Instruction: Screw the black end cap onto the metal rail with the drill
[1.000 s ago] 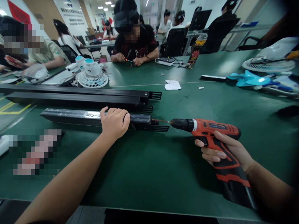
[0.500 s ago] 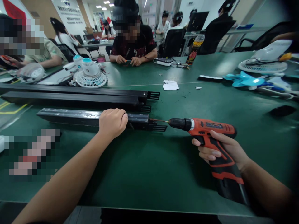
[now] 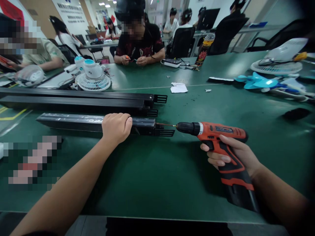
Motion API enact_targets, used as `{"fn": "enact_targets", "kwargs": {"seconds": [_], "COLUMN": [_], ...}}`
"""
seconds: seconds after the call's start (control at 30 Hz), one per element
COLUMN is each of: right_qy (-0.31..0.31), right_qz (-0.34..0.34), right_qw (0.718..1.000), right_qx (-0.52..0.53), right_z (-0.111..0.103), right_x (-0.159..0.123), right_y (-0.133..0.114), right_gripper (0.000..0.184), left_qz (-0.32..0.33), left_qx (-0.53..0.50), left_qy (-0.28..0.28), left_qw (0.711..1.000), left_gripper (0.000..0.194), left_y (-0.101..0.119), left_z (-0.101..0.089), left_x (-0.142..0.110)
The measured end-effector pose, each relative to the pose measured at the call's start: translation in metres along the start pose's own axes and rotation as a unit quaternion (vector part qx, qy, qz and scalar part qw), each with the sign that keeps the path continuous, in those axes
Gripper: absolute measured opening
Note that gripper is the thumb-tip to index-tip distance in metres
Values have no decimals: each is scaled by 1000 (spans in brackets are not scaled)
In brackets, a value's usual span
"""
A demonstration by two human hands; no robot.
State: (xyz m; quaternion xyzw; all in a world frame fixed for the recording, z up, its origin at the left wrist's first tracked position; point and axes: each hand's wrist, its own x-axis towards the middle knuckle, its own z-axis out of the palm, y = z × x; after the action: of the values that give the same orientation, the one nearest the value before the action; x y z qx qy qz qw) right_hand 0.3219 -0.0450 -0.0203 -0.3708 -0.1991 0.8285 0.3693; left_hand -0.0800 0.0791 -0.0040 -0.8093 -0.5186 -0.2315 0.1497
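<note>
My left hand is closed over the top of a long black metal bar, which lies on the green table. Slotted prongs stick out of the bar's right end. In my right hand is an orange and black cordless drill, its fingers wrapped round the grip near the trigger. The drill's long thin bit points left and meets the bar's right end; whether its tip is on a screw is hidden. Two similar black bars lie just behind.
Fan parts stand at the back left, with blue fan blades and a white fan at the back right. Paper scraps and a bottle are beyond the bars. A person sits across the table.
The whole view has shifted slightly, so everything sits a little further left and higher. Both hands keep their hold, and the drill stays lined up with the bar's end.
</note>
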Motion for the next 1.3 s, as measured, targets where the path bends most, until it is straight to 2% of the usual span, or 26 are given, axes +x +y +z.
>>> {"fn": "enact_targets", "kwargs": {"seconds": [0.17, 0.37, 0.47, 0.63, 0.87, 1.03, 1.3], "right_qy": [-16, -30, -38, -41, -32, -44, -40], "right_qz": [-18, -26, -59, -99, -68, -70, -63], "right_qw": [1000, 999, 997, 993, 996, 995, 997], "right_qx": [-15, -25, -37, -44, -41, -47, -37], "right_z": [2, 6, 8, 9, 1, -2, -1], "right_x": [-1, -2, -2, -2, -1, 1, 0], "right_y": [-1, -3, -2, 0, 0, 0, -1], "right_gripper": [37, 38, 37, 33, 29, 29, 30], "left_qz": [-11, -3, 4, 5, -8, -11, -8], "left_qx": [-8, -4, -3, 12, -6, -9, -12], "left_qy": [-3, -6, 1, -30, -35, -50, -12], "left_qw": [1000, 1000, 1000, 999, 999, 999, 1000], "left_gripper": [57, 51, 49, 54, 54, 52, 56], "left_y": [0, -1, -1, 1, 3, 3, 4], "left_z": [-1, -1, 0, -1, -2, -4, -1], "left_x": [0, 1, 2, 3, 4, 4, 1]}}
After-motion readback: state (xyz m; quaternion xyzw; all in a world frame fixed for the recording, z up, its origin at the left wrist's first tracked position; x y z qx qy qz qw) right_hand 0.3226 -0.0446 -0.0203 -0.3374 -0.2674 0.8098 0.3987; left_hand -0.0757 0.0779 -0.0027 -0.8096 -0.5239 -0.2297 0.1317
